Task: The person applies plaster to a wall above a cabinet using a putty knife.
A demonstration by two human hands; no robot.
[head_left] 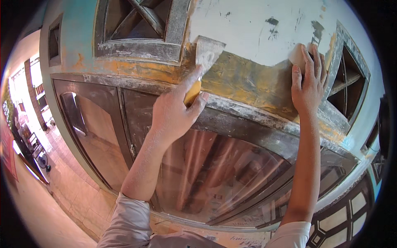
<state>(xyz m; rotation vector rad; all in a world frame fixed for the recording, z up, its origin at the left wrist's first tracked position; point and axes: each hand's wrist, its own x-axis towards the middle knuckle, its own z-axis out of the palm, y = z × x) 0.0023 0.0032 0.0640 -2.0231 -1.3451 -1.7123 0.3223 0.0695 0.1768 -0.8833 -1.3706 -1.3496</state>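
Observation:
My left hand (175,109) is closed around the yellow handle of a putty knife (210,51). Its wide, whitish blade points up and rests at the left edge of the pale paint layer (248,33) on the wall. Below that layer lies a bare, yellow-brown stained strip (240,80) with a ragged upper border. Farther right, my right hand (308,84) lies against the wall with its fingers stretched upward and apart, close to the lower right part of the pale paint. What is under its palm is hidden.
Dusty wooden vent frames with crossed bars flank the work area, one at the upper left (138,49) and one at the right (345,82). Beneath runs a dark wooden window frame (248,128) with glass panes (219,169). A tiled floor (76,190) and a fan (43,160) show at far left.

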